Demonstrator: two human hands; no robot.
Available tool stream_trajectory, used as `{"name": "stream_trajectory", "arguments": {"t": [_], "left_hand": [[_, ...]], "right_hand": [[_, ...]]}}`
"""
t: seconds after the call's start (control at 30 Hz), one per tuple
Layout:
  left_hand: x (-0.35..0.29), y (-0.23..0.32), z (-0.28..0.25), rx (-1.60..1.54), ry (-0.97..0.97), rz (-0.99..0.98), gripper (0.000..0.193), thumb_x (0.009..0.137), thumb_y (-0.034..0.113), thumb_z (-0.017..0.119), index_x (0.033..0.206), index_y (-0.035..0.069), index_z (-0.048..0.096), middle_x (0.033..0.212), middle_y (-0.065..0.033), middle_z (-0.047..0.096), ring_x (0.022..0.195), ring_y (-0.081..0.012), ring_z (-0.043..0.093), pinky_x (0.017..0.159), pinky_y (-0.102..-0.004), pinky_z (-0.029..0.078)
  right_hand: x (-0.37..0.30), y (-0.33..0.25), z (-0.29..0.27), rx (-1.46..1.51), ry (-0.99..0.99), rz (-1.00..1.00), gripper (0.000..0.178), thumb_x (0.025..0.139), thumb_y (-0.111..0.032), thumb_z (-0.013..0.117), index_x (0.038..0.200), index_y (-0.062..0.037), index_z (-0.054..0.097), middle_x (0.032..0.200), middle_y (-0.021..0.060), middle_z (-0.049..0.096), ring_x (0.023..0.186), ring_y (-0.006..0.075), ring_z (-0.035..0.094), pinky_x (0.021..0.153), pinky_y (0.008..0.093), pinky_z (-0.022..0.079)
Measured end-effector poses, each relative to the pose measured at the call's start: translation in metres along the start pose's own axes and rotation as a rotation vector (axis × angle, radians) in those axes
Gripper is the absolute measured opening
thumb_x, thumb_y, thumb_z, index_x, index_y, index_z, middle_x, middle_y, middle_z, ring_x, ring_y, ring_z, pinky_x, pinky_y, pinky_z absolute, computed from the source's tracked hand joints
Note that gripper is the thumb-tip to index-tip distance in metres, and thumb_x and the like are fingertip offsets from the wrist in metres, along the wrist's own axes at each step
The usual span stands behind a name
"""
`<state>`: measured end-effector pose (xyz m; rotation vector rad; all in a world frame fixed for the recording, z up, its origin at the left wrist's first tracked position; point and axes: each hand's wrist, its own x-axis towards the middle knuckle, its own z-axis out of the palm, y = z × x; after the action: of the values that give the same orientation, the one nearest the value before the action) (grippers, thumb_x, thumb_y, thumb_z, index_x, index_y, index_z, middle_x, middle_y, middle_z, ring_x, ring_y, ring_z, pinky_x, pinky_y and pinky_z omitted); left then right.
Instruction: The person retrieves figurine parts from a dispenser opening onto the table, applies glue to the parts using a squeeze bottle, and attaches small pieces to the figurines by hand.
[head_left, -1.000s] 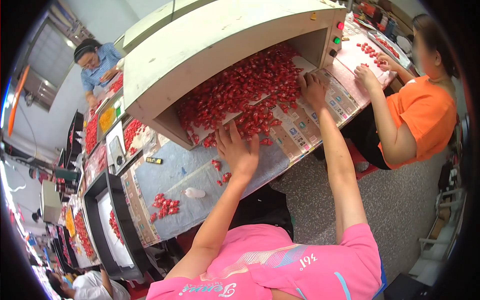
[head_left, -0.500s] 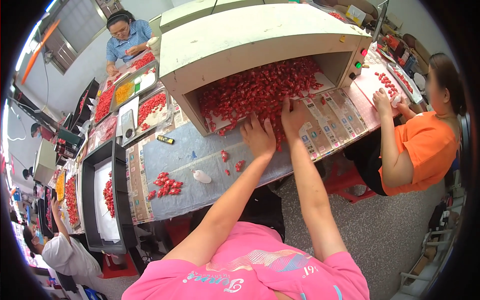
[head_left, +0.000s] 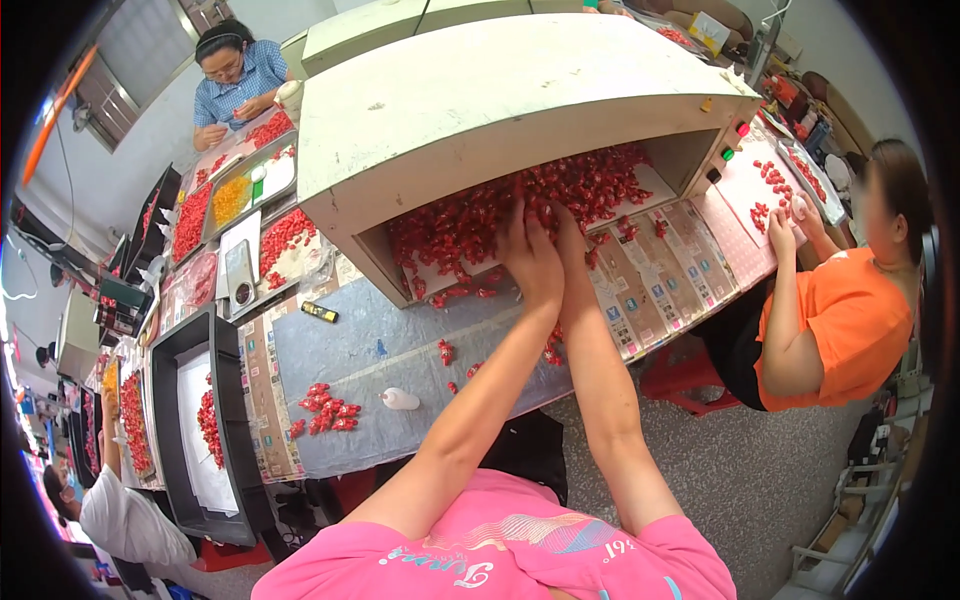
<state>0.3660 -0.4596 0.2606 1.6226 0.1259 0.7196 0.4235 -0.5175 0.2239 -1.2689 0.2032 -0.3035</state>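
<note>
A heap of small red pieces, wrapped or shiny (head_left: pixel 600 180), fills the low opening of a cream box-shaped machine (head_left: pixel 480 110). My left hand (head_left: pixel 532 262) presses into the heap's front side with its fingers stretched forward. Close against it, my right hand (head_left: pixel 570 240) reaches into the same heap; its fingertips are partly hidden among the pieces. Neither hand is closed round a single piece. Several loose red pieces lie along the machine's front lip, and a few more are partly covered by my forearms. The exact kind of the pieces is too small to tell.
On the blue-grey mat (head_left: pixel 340 350) are a small red cluster (head_left: pixel 325 410), a white squeeze bottle (head_left: pixel 400 399) and a yellow-black tube (head_left: pixel 320 312). A black tray (head_left: pixel 228 400) stands left. One person sits far left, an orange-shirted person (head_left: pixel 840 320) right. Red stools stand below.
Both hands have come together and pushed farther into the opening. Red pieces that trailed over the front edge have moved inward with them. The view has shifted slightly.
</note>
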Motion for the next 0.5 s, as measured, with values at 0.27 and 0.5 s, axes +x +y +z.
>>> {"name": "stream_trajectory", "arguments": {"t": [0.27,0.5], "left_hand": [[0.097,0.000,0.041,-0.203,0.076,0.012,0.034,0.094,0.016,0.048,0.121,-0.004,0.055,0.126,-0.0227,0.055,0.116,-0.0371,0.050,0.100,-0.0403,0.037],[0.118,-0.001,0.030,0.165,-0.140,0.111,0.034,0.094,0.016,0.048,0.120,-0.006,0.054,0.125,-0.0216,0.056,0.116,-0.0374,0.050,0.099,-0.0406,0.037]], "right_hand": [[0.094,-0.015,0.061,0.229,0.085,0.221,0.040,0.089,-0.032,0.054,0.112,-0.0002,0.062,0.101,0.0123,0.066,0.087,0.0198,0.060,0.079,0.0324,0.047],[0.129,-0.037,0.027,-0.370,-0.073,-0.481,0.036,0.092,-0.025,0.051,0.118,-0.0013,0.058,0.105,0.0110,0.065,0.092,0.0220,0.060,0.081,0.0334,0.047]]}}
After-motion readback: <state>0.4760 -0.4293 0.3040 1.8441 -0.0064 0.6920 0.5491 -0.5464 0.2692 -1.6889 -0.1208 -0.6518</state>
